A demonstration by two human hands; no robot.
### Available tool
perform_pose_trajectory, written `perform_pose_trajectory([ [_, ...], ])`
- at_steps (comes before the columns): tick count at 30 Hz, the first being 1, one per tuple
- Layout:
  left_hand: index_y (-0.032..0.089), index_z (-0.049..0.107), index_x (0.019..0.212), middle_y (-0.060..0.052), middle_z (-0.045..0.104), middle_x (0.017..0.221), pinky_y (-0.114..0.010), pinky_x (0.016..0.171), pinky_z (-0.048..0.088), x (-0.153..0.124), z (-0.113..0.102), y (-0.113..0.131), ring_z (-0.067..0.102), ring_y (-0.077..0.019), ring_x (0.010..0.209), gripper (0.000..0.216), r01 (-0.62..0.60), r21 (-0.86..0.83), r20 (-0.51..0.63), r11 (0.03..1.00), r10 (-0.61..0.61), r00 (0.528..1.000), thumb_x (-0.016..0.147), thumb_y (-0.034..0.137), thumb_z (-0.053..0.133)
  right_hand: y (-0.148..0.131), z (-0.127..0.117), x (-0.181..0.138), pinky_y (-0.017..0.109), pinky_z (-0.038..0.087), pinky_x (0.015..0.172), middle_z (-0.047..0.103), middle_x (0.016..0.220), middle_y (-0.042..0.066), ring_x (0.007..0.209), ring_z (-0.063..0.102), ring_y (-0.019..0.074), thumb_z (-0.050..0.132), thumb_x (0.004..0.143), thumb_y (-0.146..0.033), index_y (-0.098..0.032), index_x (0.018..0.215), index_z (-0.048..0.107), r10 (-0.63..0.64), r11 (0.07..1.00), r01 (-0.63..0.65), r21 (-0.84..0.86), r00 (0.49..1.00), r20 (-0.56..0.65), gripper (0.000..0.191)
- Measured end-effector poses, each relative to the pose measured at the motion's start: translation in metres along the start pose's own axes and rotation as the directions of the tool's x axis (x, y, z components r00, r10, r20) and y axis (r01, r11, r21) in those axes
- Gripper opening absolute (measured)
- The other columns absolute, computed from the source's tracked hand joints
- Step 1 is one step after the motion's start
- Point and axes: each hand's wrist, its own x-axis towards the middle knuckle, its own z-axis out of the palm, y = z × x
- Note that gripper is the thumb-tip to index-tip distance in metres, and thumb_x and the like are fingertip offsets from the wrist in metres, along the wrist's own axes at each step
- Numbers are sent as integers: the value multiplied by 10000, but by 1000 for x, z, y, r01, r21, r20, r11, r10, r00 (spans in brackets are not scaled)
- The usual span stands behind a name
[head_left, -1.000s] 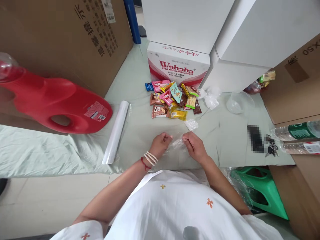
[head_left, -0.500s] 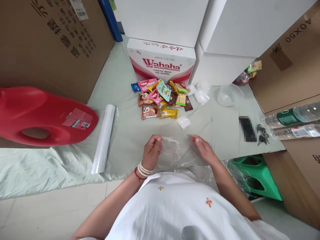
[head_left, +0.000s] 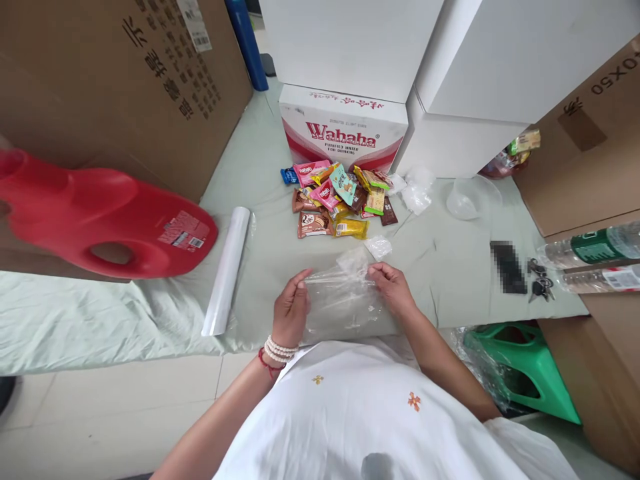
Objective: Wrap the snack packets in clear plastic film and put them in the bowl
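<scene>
A clear plastic bag (head_left: 345,303) stretches between my two hands above the cloth-covered table, its upper edge bunched and creased. My left hand (head_left: 293,303), wearing a beaded bracelet, pinches its left corner between thumb and fingers. On the other side, my right hand (head_left: 393,287) closes its fingertips on the bag's upper right edge. Just beyond lies a pile of wrapped snacks (head_left: 340,197) in pink, yellow, brown and teal packets. A crumpled clear plastic piece (head_left: 379,247) rests between the pile and my right hand.
To the left lie a roll of clear film (head_left: 227,270) and a red jug (head_left: 110,220). A Wahaha carton (head_left: 345,127) stands behind the snacks. Rightward are a clear plastic bowl (head_left: 463,199), keys (head_left: 541,287), bottles (head_left: 595,247) and a green stool (head_left: 530,370) below.
My right hand, open and apart from the plastic before, now grips the bag's edge. The bag is pulled wider between my hands. The view has shifted slightly left.
</scene>
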Motion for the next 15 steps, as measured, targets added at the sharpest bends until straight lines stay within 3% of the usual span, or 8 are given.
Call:
perform_pose_trajectory([
  [3, 216, 670, 1247, 59, 410, 618, -248, 511, 355, 8, -10, -7, 390, -121, 526, 460, 51, 93, -158, 994, -36, 987, 952, 541, 533, 9, -4, 4, 251, 371, 638, 550, 718, -25, 664, 428, 132, 658, 877, -555, -198, 921, 714, -178, 979, 156, -134, 969, -171, 364],
  [6, 213, 692, 1206, -25, 587, 847, -308, 686, 484, 17, -29, -9, 574, -182, 744, 421, 31, 348, -198, 937, 42, 979, 852, 424, 604, 13, -8, 5, 259, 401, 681, 595, 766, -11, 704, 469, 148, 609, 913, -537, -195, 943, 705, -217, 964, 172, -203, 949, -227, 357],
  [9, 224, 654, 1284, -101, 646, 1145, -411, 963, 483, 31, -38, -1, 608, -272, 1083, 494, -116, 516, -106, 849, 197, 975, 832, 412, 593, 12, -7, 6, 264, 418, 689, 623, 789, -7, 704, 487, 150, 609, 912, -544, -200, 960, 718, -223, 955, 179, -236, 960, -172, 364],
  [11, 209, 624, 1308, -131, 661, 1201, -467, 1050, 430, 44, -30, 7, 576, -310, 1174, 520, -183, 586, -22, 789, 241, 970, 865, 478, 586, 9, -4, 7, 270, 432, 705, 646, 815, 0, 719, 507, 154, 616, 907, -549, -204, 959, 729, -237, 948, 201, -248, 964, -120, 367],
  [13, 190, 657, 1197, -145, 690, 1126, -476, 1016, 431, 59, -11, 15, 579, -339, 1144, 524, -214, 651, 63, 729, 229, 971, 822, 555, 664, 7, -2, 9, 279, 447, 727, 666, 843, 11, 743, 534, 163, 617, 902, -552, -207, 947, 736, -255, 937, 229, -266, 965, -68, 367],
  [15, 201, 688, 977, -99, 691, 879, -414, 882, 464, 74, 9, 18, 611, -310, 960, 436, -247, 642, 179, 726, 171, 969, 735, 557, 759, 5, -4, 10, 287, 457, 748, 680, 876, 23, 774, 560, 174, 617, 898, -549, -211, 936, 737, -274, 926, 256, -279, 961, -28, 361],
])
